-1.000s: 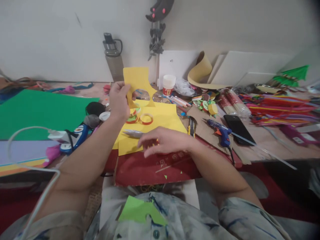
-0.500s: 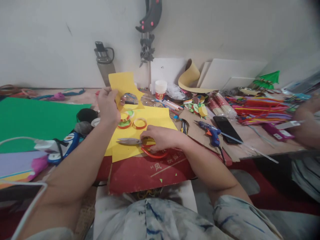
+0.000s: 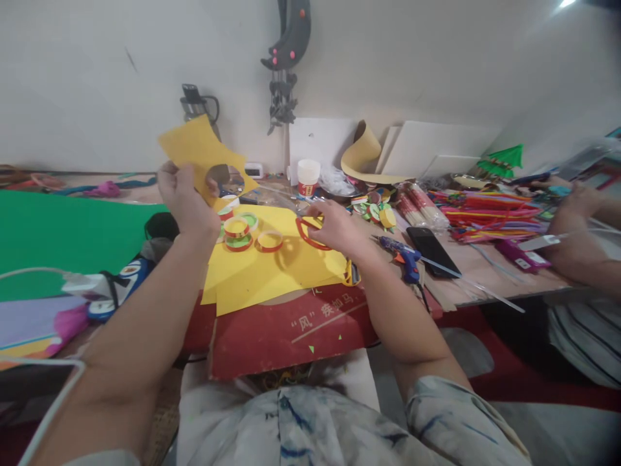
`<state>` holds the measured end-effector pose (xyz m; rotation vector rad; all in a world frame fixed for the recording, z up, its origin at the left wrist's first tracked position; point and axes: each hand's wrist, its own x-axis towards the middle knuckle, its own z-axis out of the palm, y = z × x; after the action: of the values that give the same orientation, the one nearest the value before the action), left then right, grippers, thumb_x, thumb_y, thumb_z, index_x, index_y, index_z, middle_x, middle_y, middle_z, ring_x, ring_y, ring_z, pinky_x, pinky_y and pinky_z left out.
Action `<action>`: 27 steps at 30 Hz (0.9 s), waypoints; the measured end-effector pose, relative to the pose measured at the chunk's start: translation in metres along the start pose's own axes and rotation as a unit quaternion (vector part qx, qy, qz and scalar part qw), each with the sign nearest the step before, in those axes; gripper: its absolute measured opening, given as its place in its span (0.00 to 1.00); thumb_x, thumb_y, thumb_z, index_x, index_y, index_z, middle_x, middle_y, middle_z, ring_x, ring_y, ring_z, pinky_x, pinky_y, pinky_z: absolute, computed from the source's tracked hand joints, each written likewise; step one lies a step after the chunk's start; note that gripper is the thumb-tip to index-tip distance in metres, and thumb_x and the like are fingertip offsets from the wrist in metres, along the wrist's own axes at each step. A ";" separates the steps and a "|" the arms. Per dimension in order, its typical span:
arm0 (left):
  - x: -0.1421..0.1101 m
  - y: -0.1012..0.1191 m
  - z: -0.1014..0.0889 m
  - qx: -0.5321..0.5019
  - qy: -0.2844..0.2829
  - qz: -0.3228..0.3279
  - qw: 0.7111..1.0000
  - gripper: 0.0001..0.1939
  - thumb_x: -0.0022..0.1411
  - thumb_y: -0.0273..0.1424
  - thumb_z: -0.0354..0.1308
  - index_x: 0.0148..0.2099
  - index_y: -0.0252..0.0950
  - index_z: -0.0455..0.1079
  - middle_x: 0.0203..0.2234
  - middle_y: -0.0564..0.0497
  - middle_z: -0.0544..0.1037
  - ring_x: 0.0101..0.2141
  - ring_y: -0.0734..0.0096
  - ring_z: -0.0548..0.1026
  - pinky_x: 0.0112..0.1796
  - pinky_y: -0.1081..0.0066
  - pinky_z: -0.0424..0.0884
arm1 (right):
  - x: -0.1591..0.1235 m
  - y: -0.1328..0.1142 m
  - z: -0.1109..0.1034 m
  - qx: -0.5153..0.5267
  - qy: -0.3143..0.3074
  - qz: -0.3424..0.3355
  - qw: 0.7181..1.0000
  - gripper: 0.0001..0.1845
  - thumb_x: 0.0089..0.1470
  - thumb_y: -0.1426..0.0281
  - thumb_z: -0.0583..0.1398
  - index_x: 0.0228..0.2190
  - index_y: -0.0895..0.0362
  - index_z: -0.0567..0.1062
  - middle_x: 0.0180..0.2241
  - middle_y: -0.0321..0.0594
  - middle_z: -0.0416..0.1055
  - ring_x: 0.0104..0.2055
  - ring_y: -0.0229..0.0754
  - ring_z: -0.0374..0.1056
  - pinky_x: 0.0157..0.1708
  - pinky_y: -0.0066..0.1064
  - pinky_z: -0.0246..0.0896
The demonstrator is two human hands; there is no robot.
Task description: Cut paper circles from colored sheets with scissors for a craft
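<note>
My left hand (image 3: 184, 197) is closed on a yellow paper piece (image 3: 198, 150) with a round hole cut in it, held up above the table. My right hand (image 3: 332, 226) grips the red-handled scissors (image 3: 306, 232), lifted off the table, with the blades pointing left toward the yellow piece. Under both hands lie yellow paper sheets (image 3: 272, 268) on a red board (image 3: 291, 330). Three paper rings (image 3: 247, 233) with red and green edges sit on the yellow sheets.
A green sheet (image 3: 63, 233) lies at the left beside a blue device (image 3: 123, 285). A blue glue gun (image 3: 402, 255), a black phone (image 3: 429, 249) and coloured pipe cleaners (image 3: 490, 213) lie to the right. Another person's arm (image 3: 577, 220) reaches in at far right. A grey bottle (image 3: 196, 107) stands by the wall.
My right hand picked the scissors up off the yellow sheet and raised them. My left hand lifted the yellow piece higher and tilted it leftward.
</note>
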<state>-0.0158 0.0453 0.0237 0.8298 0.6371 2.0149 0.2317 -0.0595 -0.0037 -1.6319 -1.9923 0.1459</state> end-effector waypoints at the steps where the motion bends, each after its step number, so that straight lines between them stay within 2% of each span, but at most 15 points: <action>1: -0.001 -0.001 0.000 0.007 -0.005 -0.012 1.000 0.07 0.70 0.27 0.57 0.39 0.41 0.62 0.27 0.57 0.76 0.19 0.80 0.66 0.21 0.75 0.56 | 0.002 0.005 0.004 -0.024 0.017 0.033 0.999 0.18 0.52 0.75 0.64 0.46 0.59 0.79 0.47 0.51 0.77 0.49 0.51 0.71 0.51 0.41 0.67; 3: -0.004 -0.004 0.000 0.023 -0.018 -0.033 0.999 0.08 0.71 0.26 0.56 0.38 0.41 0.62 0.25 0.57 0.75 0.18 0.79 0.66 0.20 0.74 0.55 | 0.004 0.014 0.012 -0.083 0.029 0.092 0.992 0.19 0.54 0.74 0.62 0.49 0.61 0.79 0.49 0.56 0.76 0.48 0.54 0.72 0.51 0.43 0.68; 5: -0.007 -0.006 -0.001 0.029 -0.028 -0.043 0.998 0.10 0.71 0.25 0.55 0.36 0.41 0.61 0.24 0.57 0.74 0.18 0.77 0.66 0.19 0.73 0.54 | 0.006 0.023 0.021 -0.146 0.016 0.129 0.981 0.20 0.55 0.74 0.62 0.50 0.62 0.79 0.49 0.59 0.75 0.48 0.56 0.72 0.51 0.46 0.68; 10: -0.011 -0.005 -0.001 0.031 -0.046 -0.058 0.997 0.14 0.66 0.35 0.67 0.36 0.41 0.63 0.25 0.57 0.74 0.19 0.79 0.66 0.20 0.75 0.56 | 0.008 0.033 0.039 -0.213 -0.035 0.157 0.964 0.18 0.61 0.75 0.58 0.50 0.62 0.81 0.53 0.63 0.75 0.59 0.66 0.68 0.59 0.57 0.63; 12: -0.011 -0.003 -0.003 0.034 -0.052 -0.053 0.997 0.17 0.65 0.38 0.69 0.35 0.41 0.63 0.25 0.57 0.73 0.19 0.79 0.66 0.21 0.74 0.56 | 0.009 0.029 0.045 -0.171 -0.015 0.120 0.978 0.19 0.63 0.71 0.59 0.53 0.60 0.80 0.56 0.62 0.73 0.63 0.68 0.65 0.62 0.62 0.61; 15: -0.004 0.000 -0.014 0.049 -0.052 -0.073 0.995 0.21 0.60 0.43 0.73 0.35 0.40 0.64 0.24 0.57 0.73 0.19 0.79 0.67 0.21 0.74 0.56 | 0.008 0.013 0.056 -0.044 0.001 -0.021 0.999 0.27 0.66 0.63 0.61 0.63 0.59 0.73 0.62 0.59 0.70 0.67 0.62 0.62 0.68 0.59 0.58; 17: 0.002 0.000 -0.026 0.060 -0.050 -0.091 0.993 0.23 0.58 0.43 0.75 0.34 0.40 0.63 0.24 0.57 0.73 0.20 0.79 0.67 0.21 0.74 0.57 | 0.003 0.000 0.065 0.012 -0.040 -0.098 0.994 0.33 0.67 0.60 0.61 0.68 0.58 0.68 0.67 0.59 0.66 0.69 0.59 0.60 0.70 0.56 0.56; 19: 0.006 -0.001 -0.040 0.072 -0.044 -0.097 0.992 0.20 0.60 0.40 0.73 0.34 0.40 0.63 0.23 0.57 0.73 0.20 0.79 0.68 0.21 0.74 0.57 | -0.002 -0.010 0.074 0.027 -0.105 -0.129 0.986 0.34 0.66 0.58 0.63 0.69 0.55 0.68 0.70 0.58 0.62 0.71 0.61 0.58 0.69 0.60 0.57; 22: 0.010 -0.001 -0.053 0.086 -0.002 -0.088 0.992 0.13 0.65 0.33 0.66 0.33 0.40 0.64 0.21 0.58 0.72 0.20 0.80 0.66 0.22 0.75 0.56 | -0.007 -0.015 0.082 0.031 -0.151 -0.148 0.977 0.23 0.65 0.62 0.64 0.60 0.54 0.77 0.69 0.56 0.65 0.69 0.61 0.61 0.67 0.62 0.59; 25: 0.011 0.002 -0.055 0.083 0.053 -0.086 0.991 0.16 0.64 0.32 0.67 0.32 0.40 0.61 0.20 0.60 0.71 0.18 0.80 0.66 0.21 0.75 0.56 | -0.008 -0.010 0.083 0.063 -0.135 -0.148 0.978 0.09 0.65 0.69 0.64 0.44 0.57 0.83 0.61 0.55 0.72 0.63 0.54 0.69 0.65 0.54 0.64; 27: 0.011 0.005 -0.053 0.075 0.064 -0.084 0.992 0.18 0.62 0.32 0.69 0.32 0.41 0.60 0.20 0.61 0.70 0.19 0.80 0.66 0.22 0.76 0.57 | -0.008 -0.008 0.080 0.092 -0.124 -0.149 0.977 0.06 0.63 0.68 0.66 0.37 0.57 0.83 0.58 0.53 0.73 0.60 0.51 0.72 0.65 0.51 0.65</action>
<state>-0.0627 0.0448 -0.0040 0.7130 0.9093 1.8951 0.1873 -0.0488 -0.0709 -1.2326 -2.3076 0.4254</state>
